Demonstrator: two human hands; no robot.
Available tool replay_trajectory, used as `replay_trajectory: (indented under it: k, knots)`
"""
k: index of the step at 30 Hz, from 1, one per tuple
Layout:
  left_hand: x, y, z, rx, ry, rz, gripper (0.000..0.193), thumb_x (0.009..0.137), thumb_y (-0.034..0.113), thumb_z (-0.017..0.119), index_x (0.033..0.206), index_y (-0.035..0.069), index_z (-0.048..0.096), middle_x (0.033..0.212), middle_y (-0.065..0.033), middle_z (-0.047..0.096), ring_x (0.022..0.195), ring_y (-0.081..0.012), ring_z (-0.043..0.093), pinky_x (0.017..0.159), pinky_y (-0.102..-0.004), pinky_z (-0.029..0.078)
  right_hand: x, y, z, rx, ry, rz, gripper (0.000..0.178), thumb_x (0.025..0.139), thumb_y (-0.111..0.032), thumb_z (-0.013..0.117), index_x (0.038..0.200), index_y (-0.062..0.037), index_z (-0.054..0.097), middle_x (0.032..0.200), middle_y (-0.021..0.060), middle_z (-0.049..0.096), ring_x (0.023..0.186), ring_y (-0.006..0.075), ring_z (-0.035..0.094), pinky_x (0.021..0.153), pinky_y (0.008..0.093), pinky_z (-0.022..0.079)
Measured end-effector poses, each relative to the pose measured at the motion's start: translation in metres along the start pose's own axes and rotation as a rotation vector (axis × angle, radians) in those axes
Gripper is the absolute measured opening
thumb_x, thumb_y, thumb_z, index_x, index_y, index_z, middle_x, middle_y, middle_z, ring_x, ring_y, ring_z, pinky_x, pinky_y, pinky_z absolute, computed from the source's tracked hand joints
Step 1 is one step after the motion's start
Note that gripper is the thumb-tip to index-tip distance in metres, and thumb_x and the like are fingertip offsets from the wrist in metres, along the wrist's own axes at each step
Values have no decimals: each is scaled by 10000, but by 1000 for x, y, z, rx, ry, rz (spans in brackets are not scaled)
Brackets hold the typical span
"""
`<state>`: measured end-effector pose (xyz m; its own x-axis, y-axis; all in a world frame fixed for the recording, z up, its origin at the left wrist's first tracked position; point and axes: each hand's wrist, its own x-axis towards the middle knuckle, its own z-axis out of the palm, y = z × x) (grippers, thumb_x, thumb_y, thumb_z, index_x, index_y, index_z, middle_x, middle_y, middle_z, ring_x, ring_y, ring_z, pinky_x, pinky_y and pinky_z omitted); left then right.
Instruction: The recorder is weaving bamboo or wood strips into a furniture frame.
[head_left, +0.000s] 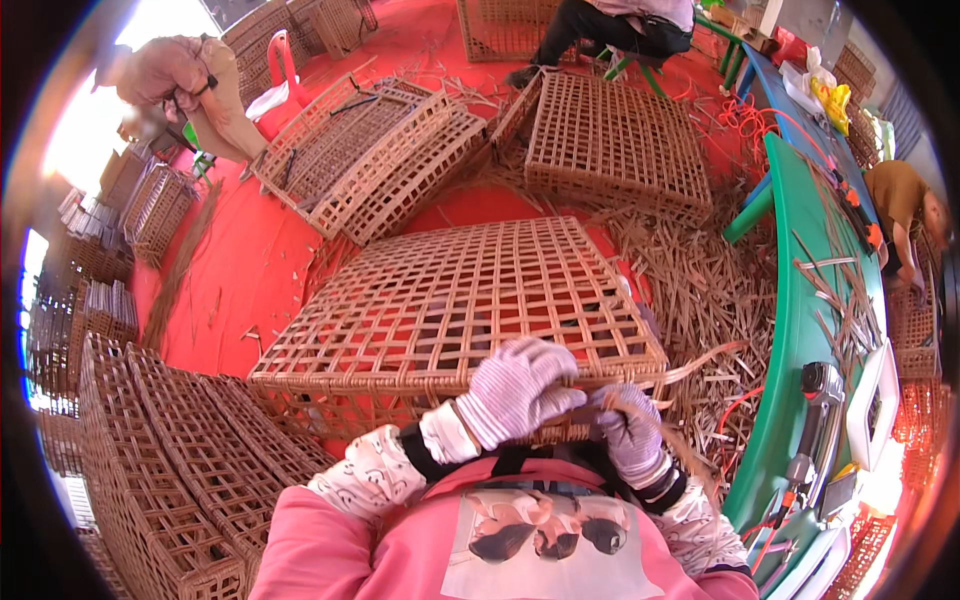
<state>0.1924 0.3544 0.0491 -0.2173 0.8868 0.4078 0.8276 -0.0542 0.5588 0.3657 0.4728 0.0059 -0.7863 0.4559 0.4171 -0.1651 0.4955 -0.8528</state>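
Note:
A brown woven basket (470,300) with an open lattice lies in front of me, its near rim close to my body. My left hand (518,392), in a striped pale glove, is closed around that rim near its middle, thumb toward the right. To its right, my right hand (632,438), gloved too, pinches a flat brown weaving strip (690,462) that trails down past the wrist. Another strip end (705,365) sticks out from the basket's right front corner. The exact spot where the fingers meet the weave is partly hidden.
Woven baskets (620,140) and a basket with dark bars (370,150) lie beyond mine. Stacked lattice panels (170,470) stand at left. Strip scraps (700,280) cover the floor at right, beside a green table (800,300) with a power tool (820,410). Other people work around.

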Motion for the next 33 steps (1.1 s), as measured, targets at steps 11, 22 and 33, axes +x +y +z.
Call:
replay_trajectory:
  k: [11,22,33]
  knots:
    - [4,-7,17,374,-151,12,451,787,406,622,1072,70,523,959,-118,610,917,-282,576,792,-411,441,-1,15,-4,-110,-378,-103,132,822,-84,584,949,-48,588,834,150,606,743,348,598,627,380,485]
    - [15,-4,27,532,-287,-67,497,869,511,447,1079,69,534,955,-123,636,937,-257,598,854,-395,412,6,-25,10,355,-9,56,273,892,-206,504,651,-96,434,568,-6,403,474,151,405,454,296,355]
    - [20,0,40,523,-105,-123,479,854,560,449,905,112,611,701,-116,650,682,-283,635,664,-406,478,-36,-57,10,1288,291,734,386,899,-278,474,581,-144,300,529,-19,250,426,109,248,371,271,249]
